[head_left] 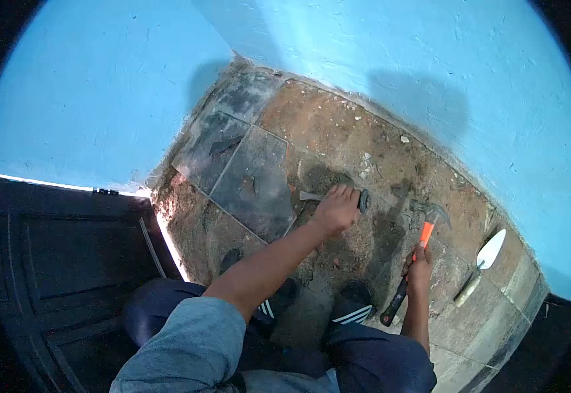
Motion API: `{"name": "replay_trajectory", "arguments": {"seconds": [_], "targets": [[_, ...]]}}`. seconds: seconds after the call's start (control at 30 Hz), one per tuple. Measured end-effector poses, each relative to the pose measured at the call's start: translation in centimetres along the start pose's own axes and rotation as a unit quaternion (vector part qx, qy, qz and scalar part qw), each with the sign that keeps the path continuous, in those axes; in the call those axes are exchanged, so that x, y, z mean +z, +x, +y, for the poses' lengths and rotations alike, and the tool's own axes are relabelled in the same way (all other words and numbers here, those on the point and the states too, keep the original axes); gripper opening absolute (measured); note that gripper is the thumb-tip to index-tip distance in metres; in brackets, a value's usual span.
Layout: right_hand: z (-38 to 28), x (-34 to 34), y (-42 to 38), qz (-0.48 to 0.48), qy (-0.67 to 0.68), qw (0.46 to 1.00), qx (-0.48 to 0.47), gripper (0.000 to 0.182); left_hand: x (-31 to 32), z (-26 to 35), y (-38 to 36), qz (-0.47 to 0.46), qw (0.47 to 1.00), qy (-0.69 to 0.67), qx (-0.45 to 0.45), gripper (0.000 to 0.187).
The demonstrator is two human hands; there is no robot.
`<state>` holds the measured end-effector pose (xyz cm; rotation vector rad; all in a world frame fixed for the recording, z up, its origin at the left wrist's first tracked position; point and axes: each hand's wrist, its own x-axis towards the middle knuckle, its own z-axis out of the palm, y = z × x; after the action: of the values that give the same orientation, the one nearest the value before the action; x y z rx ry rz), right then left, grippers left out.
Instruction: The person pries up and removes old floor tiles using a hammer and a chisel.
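Note:
My left hand (339, 209) is closed around a chisel (310, 196), whose flat metal end points left toward the edge of a dark grey tile (259, 180). The chisel's dark round end sticks out on the right of the fist. In my right hand (419, 265) is a claw hammer (427, 230) with an orange and black handle, gripped at mid-handle. The hammer's head is up and to the right of the chisel, apart from it. Bare brown ground (344, 137) shows beside the grey tiles.
A trowel (490, 250) lies on tiles at the right. Blue walls (377, 39) meet in the corner behind. At the left is a dark panelled door (82, 255). A tile shard (225, 145) rests on the tiles. My sandalled feet are below my hands.

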<state>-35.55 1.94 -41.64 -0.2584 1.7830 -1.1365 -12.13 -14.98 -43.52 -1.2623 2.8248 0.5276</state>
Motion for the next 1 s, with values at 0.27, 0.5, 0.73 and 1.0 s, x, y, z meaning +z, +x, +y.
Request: {"name": "replay_trajectory", "arguments": {"seconds": [0.27,0.5,0.73,1.0], "targets": [[-2.9,-2.7,1.0,0.037,0.031,0.998,-0.041,0.033,-1.5,1.0,0.2,0.028,0.999,-0.002,-0.045,0.032],[-9.8,-4.9,-0.1,0.132,0.096,0.978,-0.132,0.034,-1.2,0.3,0.9,0.039,0.997,-0.004,-0.068,0.033],[-10.0,-6.1,0.0,0.129,0.110,0.976,-0.139,0.036,-2.9,0.4,0.2,-0.021,0.996,-0.008,-0.083,0.034],[-9.6,-7.9,-0.3,0.170,0.145,0.956,-0.189,0.035,-1.4,-1.2,0.1,-0.017,0.996,-0.019,-0.084,0.032]]}}
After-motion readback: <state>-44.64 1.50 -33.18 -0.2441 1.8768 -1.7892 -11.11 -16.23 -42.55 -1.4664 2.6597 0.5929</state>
